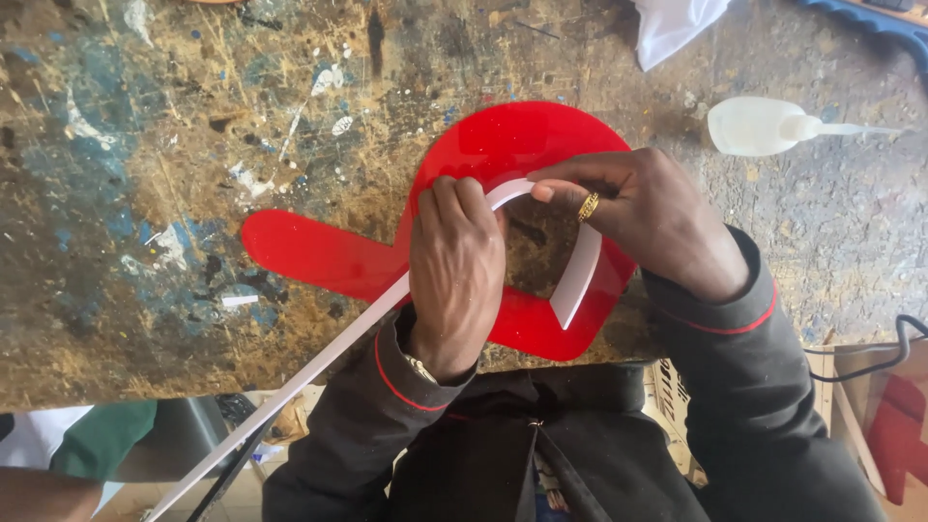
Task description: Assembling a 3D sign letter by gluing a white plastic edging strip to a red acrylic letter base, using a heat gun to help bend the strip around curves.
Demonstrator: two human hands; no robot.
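A glossy red acrylic cut-out (319, 256), shaped like a loop with a long tail to the left, lies flat on the paint-stained workbench (145, 145). A long white plastic strip (583, 275) bends along the inside of the red loop and runs off past the bench's front edge at lower left. My left hand (454, 275) presses the strip against the loop's left inner edge. Wearing a gold ring, my right hand (648, 213) pinches the strip at the top of the curve. Both hands cover much of the loop.
A small clear squeeze bottle (764, 126) with a thin nozzle lies on the bench at upper right. A white cloth (672, 24) sits at the top edge. A black cable (884, 353) hangs at right, and another red piece (894, 435) lies below the bench.
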